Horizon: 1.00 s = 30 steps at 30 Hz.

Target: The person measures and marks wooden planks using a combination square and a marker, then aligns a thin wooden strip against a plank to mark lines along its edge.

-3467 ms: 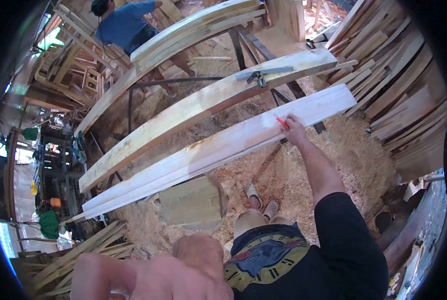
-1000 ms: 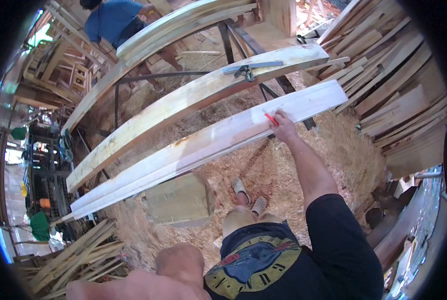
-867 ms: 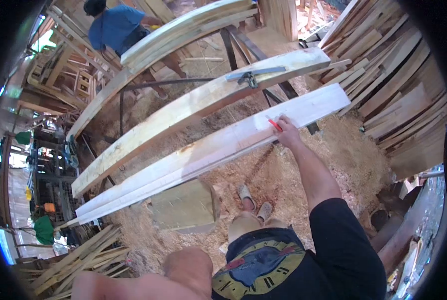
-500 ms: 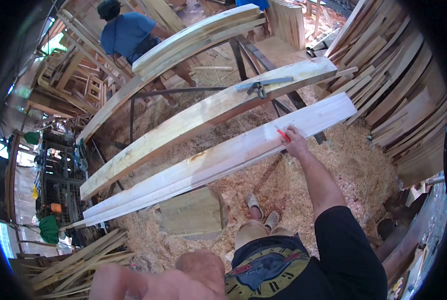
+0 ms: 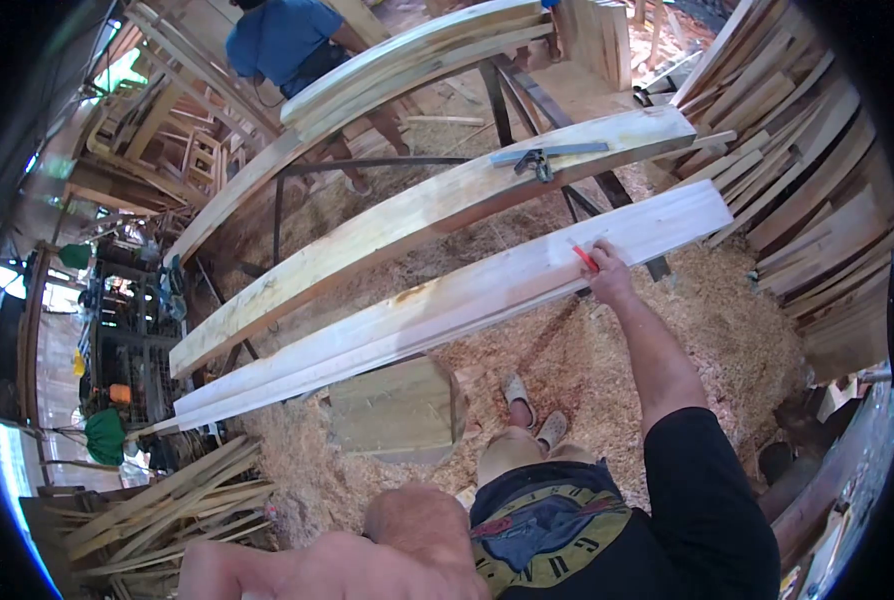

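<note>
My right hand [image 5: 608, 272] is closed around a slim red tool [image 5: 585, 258], pale at its tip; its exact kind is too small to tell. The tip lies at the top face of a long, pale wooden beam [image 5: 487, 270], near its right part. My left hand [image 5: 367, 568] appears large and close to the camera at the bottom edge, with its fingers mostly cut off or hidden. Beyond the pale beam lies a curved, thicker beam [image 5: 367, 240], and a metal square-like tool [image 5: 547, 155] rests across it.
Another curved stack of beams [image 5: 417, 65] lies farther back on a dark metal frame [image 5: 497, 105], with a person in a blue shirt [image 5: 285, 45] behind it. Boards [image 5: 807, 190] lean at the right. Shavings [image 5: 667, 350] cover the floor around a wooden block [image 5: 392, 405].
The view has shifted slightly, moving the scene a little to the right. My right hand keeps the red tool at about the same place on the beam. The blue-shirted person leans partly out of view.
</note>
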Tool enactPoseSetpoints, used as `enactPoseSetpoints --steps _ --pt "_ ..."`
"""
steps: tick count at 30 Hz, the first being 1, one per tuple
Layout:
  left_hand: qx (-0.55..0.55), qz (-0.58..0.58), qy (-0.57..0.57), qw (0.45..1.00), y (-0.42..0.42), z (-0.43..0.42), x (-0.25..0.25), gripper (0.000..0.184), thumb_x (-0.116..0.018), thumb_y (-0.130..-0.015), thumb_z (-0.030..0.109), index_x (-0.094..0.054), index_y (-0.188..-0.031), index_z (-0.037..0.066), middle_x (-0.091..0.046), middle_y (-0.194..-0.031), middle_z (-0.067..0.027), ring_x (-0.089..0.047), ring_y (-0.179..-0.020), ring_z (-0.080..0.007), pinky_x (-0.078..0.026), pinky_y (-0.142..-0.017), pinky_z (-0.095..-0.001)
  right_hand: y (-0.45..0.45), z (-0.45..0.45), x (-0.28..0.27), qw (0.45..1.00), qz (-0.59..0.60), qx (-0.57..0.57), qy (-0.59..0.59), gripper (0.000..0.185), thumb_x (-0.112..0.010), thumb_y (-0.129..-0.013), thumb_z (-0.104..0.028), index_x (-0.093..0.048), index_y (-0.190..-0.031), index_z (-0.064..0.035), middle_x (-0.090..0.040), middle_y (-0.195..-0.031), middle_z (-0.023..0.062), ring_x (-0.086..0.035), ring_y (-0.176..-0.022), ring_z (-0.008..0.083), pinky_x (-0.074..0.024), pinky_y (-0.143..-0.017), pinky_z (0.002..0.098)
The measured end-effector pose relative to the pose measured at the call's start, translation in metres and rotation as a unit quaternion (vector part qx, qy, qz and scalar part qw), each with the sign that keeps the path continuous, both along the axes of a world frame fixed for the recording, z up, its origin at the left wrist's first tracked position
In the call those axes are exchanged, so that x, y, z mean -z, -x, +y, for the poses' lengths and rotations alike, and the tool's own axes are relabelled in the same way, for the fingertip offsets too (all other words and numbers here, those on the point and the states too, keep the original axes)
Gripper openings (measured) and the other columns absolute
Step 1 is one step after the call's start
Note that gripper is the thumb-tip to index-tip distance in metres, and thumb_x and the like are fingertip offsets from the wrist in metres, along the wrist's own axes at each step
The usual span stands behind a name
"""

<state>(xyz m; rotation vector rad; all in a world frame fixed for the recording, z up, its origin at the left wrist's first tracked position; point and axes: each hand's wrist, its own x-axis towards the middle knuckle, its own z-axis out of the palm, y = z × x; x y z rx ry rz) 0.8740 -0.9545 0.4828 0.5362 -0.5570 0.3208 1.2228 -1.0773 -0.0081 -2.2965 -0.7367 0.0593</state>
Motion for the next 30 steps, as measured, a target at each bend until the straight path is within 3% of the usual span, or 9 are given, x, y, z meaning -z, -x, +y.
enactPoseSetpoints --steps 7,9,10,12,15,18,25,28,30 --pt "-0.042 -0.127 0.040 0.990 -0.012 -0.007 0.027 0.024 -0.059 -0.100 0.013 -0.052 -0.121 0.004 -0.060 -0.063 -0.0095 -0.057 -0.051 -0.0159 -0.065 -0.066 -0.0452 0.000 0.000 0.002 1.000 -0.010 -0.007 -0.005 0.030 -0.080 -0.080 -0.015 -0.066 -0.107 -0.0099 -0.058 -0.133 0.0109 -0.063 -0.114 0.0350 -0.0532 -0.095 0.0438" --pt "-0.089 -0.082 0.055 0.991 -0.006 -0.004 0.042 0.030 -0.058 -0.100 0.023 -0.052 -0.124 0.005 -0.059 -0.065 -0.0093 -0.056 -0.051 -0.0175 -0.061 -0.071 -0.0544 0.000 -0.001 0.002 1.000 -0.001 -0.009 -0.003 0.030 -0.080 -0.080 -0.017 -0.066 -0.106 -0.0106 -0.058 -0.133 0.0102 -0.064 -0.113 0.0355 -0.0533 -0.095 0.0442" --pt "-0.137 -0.042 0.069 0.987 0.004 -0.001 0.058 0.037 -0.057 -0.100 0.033 -0.053 -0.125 0.006 -0.057 -0.065 -0.0089 -0.054 -0.050 -0.0187 -0.058 -0.078 -0.0635 -0.001 -0.001 0.002 1.000 0.002 -0.010 -0.003 0.029 -0.080 -0.080 -0.017 -0.066 -0.105 -0.0109 -0.058 -0.133 0.0099 -0.064 -0.112 0.0358 -0.0534 -0.094 0.0445" --pt "-0.226 0.044 0.076 0.970 0.003 0.009 0.089 0.050 -0.054 -0.101 0.046 -0.053 -0.130 0.005 -0.056 -0.068 -0.0083 -0.055 -0.054 -0.0196 -0.049 -0.094 -0.0717 -0.002 -0.007 0.004 1.000 0.008 -0.008 0.004 0.029 -0.080 -0.081 -0.018 -0.066 -0.105 -0.0110 -0.058 -0.134 0.0096 -0.064 -0.111 0.0362 -0.0534 -0.093 0.0451" --pt "-0.280 0.155 0.065 0.945 -0.007 0.047 0.139 0.069 -0.044 -0.101 0.058 -0.052 -0.140 0.001 -0.056 -0.072 -0.0053 -0.055 -0.062 -0.0182 -0.031 -0.116 -0.0650 -0.004 0.001 0.005 1.000 0.003 -0.007 0.014 0.028 -0.080 -0.081 -0.018 -0.065 -0.104 -0.0104 -0.057 -0.134 0.0095 -0.064 -0.111 0.0364 -0.0535 -0.092 0.0455" --pt "-0.233 0.126 0.081 0.961 -0.005 0.061 0.162 0.072 -0.045 -0.103 0.054 -0.047 -0.141 -0.007 -0.054 -0.078 -0.0064 -0.053 -0.065 -0.0191 -0.025 -0.125 -0.0534 -0.002 -0.001 0.003 1.000 -0.021 -0.010 0.019 0.028 -0.080 -0.080 -0.016 -0.065 -0.104 -0.0096 -0.057 -0.135 0.0098 -0.064 -0.111 0.0365 -0.0537 -0.092 0.0453" --pt "-0.227 0.131 0.109 0.959 -0.003 0.063 0.169 0.067 -0.044 -0.103 0.053 -0.053 -0.134 -0.006 -0.053 -0.079 -0.0070 -0.052 -0.065 -0.0197 -0.043 -0.111 -0.0502 -0.007 -0.002 0.012 1.000 0.000 -0.023 -0.008 0.028 -0.080 -0.080 -0.016 -0.064 -0.102 -0.0075 -0.058 -0.133 0.0139 -0.062 -0.113 0.0380 -0.0526 -0.094 0.0430" --pt "-0.261 0.167 0.100 0.946 -0.005 0.058 0.166 0.062 -0.043 -0.103 0.054 -0.056 -0.134 0.001 -0.055 -0.077 -0.0051 -0.053 -0.065 -0.0165 -0.049 -0.098 -0.0497 -0.009 -0.001 0.008 0.999 0.013 -0.029 -0.012 0.029 -0.079 -0.081 -0.017 -0.064 -0.103 -0.0063 -0.058 -0.132 0.0160 -0.061 -0.115 0.0388 -0.0517 -0.096 0.0422" --pt "-0.326 0.170 -0.008 0.930 -0.007 0.052 0.168 0.063 -0.046 -0.103 0.057 -0.054 -0.132 0.001 -0.054 -0.079 -0.0041 -0.053 -0.067 -0.0157 -0.050 -0.095 -0.0470 -0.005 -0.003 0.005 1.000 0.012 -0.023 -0.011 0.030 -0.079 -0.081 -0.016 -0.064 -0.104 -0.0056 -0.058 -0.132 0.0167 -0.060 -0.116 0.0394 -0.0514 -0.097 0.0419"
